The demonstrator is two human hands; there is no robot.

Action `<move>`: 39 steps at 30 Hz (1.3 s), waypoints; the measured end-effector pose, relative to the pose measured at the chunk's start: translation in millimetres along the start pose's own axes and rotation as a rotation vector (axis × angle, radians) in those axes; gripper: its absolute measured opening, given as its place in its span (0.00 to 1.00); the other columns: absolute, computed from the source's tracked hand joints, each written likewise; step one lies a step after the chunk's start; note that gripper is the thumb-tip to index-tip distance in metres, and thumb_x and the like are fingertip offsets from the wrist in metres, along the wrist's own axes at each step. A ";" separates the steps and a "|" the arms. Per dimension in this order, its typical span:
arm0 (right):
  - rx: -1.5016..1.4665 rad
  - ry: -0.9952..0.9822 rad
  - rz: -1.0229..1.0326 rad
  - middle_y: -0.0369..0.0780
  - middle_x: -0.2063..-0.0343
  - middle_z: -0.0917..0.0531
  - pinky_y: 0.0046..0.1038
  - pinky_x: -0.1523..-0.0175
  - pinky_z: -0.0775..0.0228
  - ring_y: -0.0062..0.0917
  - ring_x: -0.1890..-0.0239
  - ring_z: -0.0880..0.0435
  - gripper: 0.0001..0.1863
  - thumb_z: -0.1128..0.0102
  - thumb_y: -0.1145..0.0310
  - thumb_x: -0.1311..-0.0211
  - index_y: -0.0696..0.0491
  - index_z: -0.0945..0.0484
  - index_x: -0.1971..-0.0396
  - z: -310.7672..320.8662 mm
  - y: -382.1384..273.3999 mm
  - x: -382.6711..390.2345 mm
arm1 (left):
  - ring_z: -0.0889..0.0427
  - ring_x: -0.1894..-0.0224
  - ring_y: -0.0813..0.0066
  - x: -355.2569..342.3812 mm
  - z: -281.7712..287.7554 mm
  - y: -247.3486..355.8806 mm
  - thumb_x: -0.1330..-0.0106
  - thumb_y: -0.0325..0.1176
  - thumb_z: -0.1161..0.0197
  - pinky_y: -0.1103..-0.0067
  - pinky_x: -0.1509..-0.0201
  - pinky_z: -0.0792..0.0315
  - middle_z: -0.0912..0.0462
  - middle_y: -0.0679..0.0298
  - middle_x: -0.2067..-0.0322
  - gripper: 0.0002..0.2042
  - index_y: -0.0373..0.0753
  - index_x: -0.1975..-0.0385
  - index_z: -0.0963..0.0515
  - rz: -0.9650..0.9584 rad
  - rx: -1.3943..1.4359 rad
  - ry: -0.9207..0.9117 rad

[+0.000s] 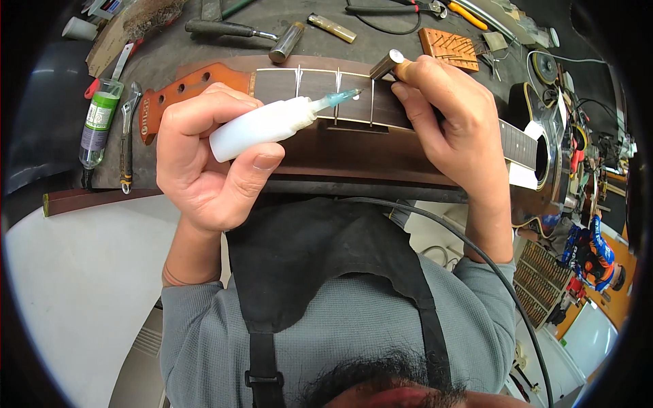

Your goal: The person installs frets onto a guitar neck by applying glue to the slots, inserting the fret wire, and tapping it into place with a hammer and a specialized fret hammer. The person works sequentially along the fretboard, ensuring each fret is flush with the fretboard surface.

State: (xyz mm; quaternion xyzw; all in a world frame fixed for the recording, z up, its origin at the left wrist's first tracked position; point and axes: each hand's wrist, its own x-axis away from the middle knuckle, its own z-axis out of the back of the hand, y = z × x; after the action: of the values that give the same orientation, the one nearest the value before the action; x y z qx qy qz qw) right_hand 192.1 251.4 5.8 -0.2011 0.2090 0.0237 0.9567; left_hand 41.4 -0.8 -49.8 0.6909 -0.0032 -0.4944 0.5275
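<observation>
A guitar neck with a dark fretboard (275,83) and an orange-brown headstock (158,112) lies across the bench in front of me. My left hand (197,160) is closed around a white squeeze bottle (255,129). Its teal needle tip (337,99) points right, over the fretboard near a white inlay dot. My right hand (459,112) grips a short metal cylinder (386,64) with a shiny round end, against the fretboard's far edge beside a fret. The rest of that tool is hidden by my fingers. Whitish marks run along several frets.
A hammer (289,42), a lighter-like piece (332,28) and pliers (401,8) lie beyond the neck. An orange block with pegs (449,49) stands at far right. On the left are a green-labelled bottle (101,119) and adjustable wrench (128,136). Another person (590,251) is at right.
</observation>
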 end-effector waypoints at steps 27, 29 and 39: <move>0.006 -0.183 -0.110 0.47 0.70 0.18 0.36 0.60 0.26 0.44 0.68 0.18 0.06 0.33 0.76 0.30 0.59 0.21 0.58 16.5 -6.3 -12.1 | 0.20 0.63 0.70 -3.8 2.1 -3.1 0.35 0.25 0.21 0.78 0.59 0.27 0.15 0.50 0.61 0.22 0.26 0.48 0.26 -0.021 0.003 -0.034; 0.002 -0.192 -0.115 0.47 0.71 0.19 0.36 0.61 0.27 0.44 0.68 0.18 0.06 0.34 0.76 0.29 0.59 0.21 0.58 16.8 -7.2 -13.5 | 0.20 0.63 0.70 -3.4 2.6 -2.6 0.35 0.25 0.21 0.78 0.59 0.27 0.15 0.50 0.61 0.22 0.27 0.48 0.26 -0.020 -0.005 -0.040; 0.068 -0.095 -0.097 0.45 0.75 0.19 0.41 0.64 0.27 0.47 0.70 0.18 0.06 0.35 0.70 0.28 0.54 0.23 0.61 6.0 -3.8 -15.0 | 0.20 0.63 0.70 -3.3 5.6 -5.6 0.35 0.25 0.21 0.78 0.59 0.27 0.15 0.50 0.61 0.22 0.26 0.48 0.26 -0.018 0.020 -0.031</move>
State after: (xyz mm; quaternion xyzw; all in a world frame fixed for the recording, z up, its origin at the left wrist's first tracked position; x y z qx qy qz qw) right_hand 181.2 250.8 18.4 -0.1769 0.1542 -0.0204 0.9719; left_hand 32.9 -0.6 -51.4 0.6883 -0.0101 -0.5097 0.5161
